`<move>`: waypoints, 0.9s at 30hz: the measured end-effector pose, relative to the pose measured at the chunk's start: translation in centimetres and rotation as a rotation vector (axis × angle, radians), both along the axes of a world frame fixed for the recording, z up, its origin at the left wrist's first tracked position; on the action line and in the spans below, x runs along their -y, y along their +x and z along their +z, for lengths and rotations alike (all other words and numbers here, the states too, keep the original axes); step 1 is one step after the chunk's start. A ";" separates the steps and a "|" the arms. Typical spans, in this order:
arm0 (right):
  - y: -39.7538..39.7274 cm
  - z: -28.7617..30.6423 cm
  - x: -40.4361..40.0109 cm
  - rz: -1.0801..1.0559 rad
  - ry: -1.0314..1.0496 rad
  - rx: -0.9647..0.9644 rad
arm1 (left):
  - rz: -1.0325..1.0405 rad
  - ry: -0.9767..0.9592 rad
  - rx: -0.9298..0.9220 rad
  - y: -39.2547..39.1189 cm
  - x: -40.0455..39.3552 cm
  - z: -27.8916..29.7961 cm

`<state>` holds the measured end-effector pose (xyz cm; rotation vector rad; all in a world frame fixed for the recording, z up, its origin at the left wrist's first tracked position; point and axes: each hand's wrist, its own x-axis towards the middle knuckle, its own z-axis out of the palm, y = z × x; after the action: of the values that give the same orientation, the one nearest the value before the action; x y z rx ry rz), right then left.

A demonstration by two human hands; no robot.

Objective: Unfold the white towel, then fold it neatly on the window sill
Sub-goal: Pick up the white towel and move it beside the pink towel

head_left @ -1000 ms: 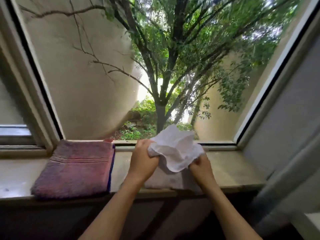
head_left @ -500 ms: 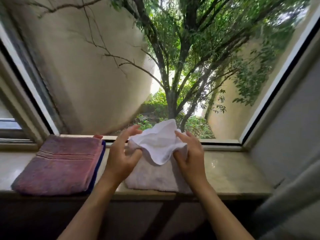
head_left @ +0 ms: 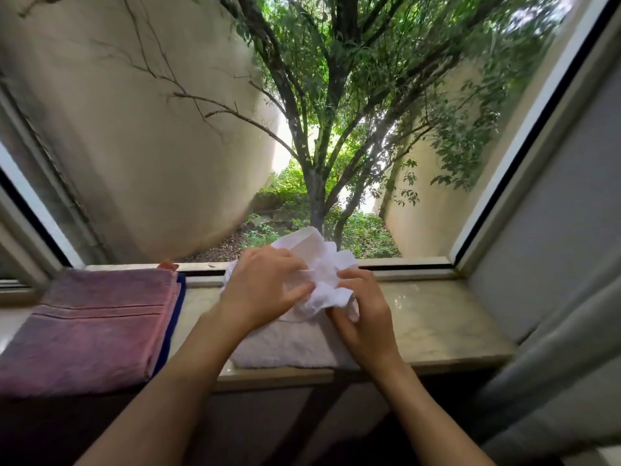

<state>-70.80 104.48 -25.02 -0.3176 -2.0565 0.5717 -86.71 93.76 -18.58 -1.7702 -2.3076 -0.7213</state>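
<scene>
Above the window sill (head_left: 437, 317), crumpled white towel (head_left: 322, 274) bunched between both hands, left grip (head_left: 265, 290) and right grip (head_left: 366, 317) pinching it

**Both hands on bunched white towel at sill**

L hand (head_left: 265, 290) and R hand (head_left: 364, 316) grip crumpled white towel (head_left: 324, 277) betw. them, held over a folded pale towel (head_left: 285, 348) on window sill (head_left: 437, 317). Folded pink towel (head_left: 90, 327) lies to the left, atop sth dark blue. Tree (head_left: 317, 183) outside the glass.
</scene>
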 end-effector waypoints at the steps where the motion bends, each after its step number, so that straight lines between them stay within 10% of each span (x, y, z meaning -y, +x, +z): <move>1: 0.1 -0.2 0.2 0.012 -0.014 0.002 | 0.007 0.027 0.018 0.0 -0.2 -0.1; 16: -2.2 4.7 1.1 0.035 -0.358 0.085 | -0.244 0.219 0.445 1.2 0.3 3.0; 27: -2.1 5.7 1.7 0.056 -0.383 0.073 | -0.199 0.302 0.384 1.1 0.7 2.8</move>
<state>-72.91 102.73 -19.31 -0.5108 -2.0229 1.0044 -85.65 93.04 -15.79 -1.8609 -2.0935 -1.4730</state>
